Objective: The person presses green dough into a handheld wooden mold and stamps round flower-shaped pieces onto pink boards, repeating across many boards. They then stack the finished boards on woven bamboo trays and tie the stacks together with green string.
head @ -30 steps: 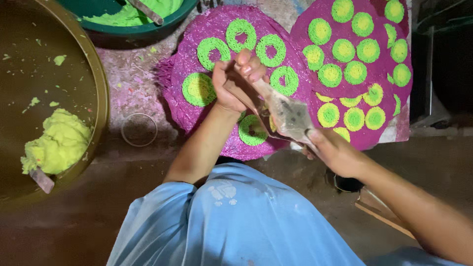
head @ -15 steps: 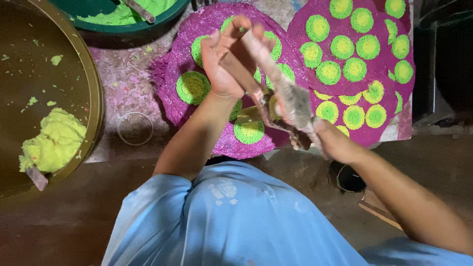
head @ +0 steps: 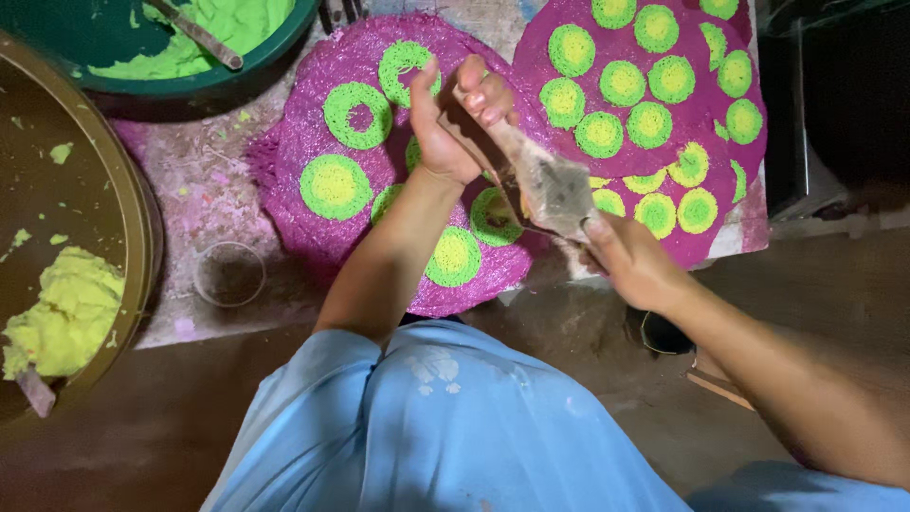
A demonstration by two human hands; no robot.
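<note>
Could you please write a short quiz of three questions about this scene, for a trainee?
1. True or false: both hands hold the press.
2. What lies in the brown basin at the left?
A. yellow dough
B. pink powder
C. water
3. What colour is the round mat under the left hand?

Key
1. True: the left hand grips its top end and the right hand its lower end.
2. A: a lump of yellow dough lies there.
3. Pink, with green and yellow rings on it.
</note>
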